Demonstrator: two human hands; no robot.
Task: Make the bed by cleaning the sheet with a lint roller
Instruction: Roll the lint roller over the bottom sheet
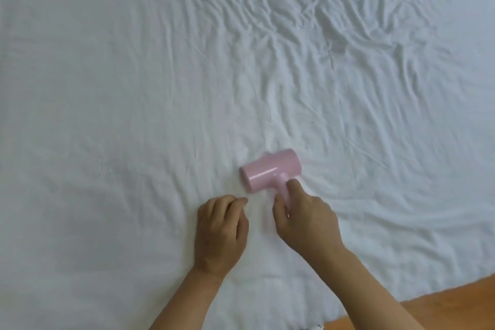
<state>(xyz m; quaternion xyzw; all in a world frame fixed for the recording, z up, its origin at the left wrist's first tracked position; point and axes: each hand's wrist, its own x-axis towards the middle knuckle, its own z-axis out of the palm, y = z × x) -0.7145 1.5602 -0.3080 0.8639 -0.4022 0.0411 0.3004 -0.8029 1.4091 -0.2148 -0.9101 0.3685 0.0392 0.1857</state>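
Note:
A white sheet (160, 75) covers the bed and fills nearly the whole view, heavily creased toward the upper right. A pink lint roller (269, 170) lies with its drum on the sheet below the middle. My right hand (305, 220) grips its short pink handle, index finger stretched along it toward the drum. My left hand (221, 230) rests on the sheet just left of the roller, fingers curled under, knuckles against the cloth, holding nothing that I can see.
An orange-brown floor (455, 305) shows past the bed's near edge at the bottom right. A small dark-patterned scrap (393, 327) peeks in at the bottom edge. The left part of the sheet is smoother than the right.

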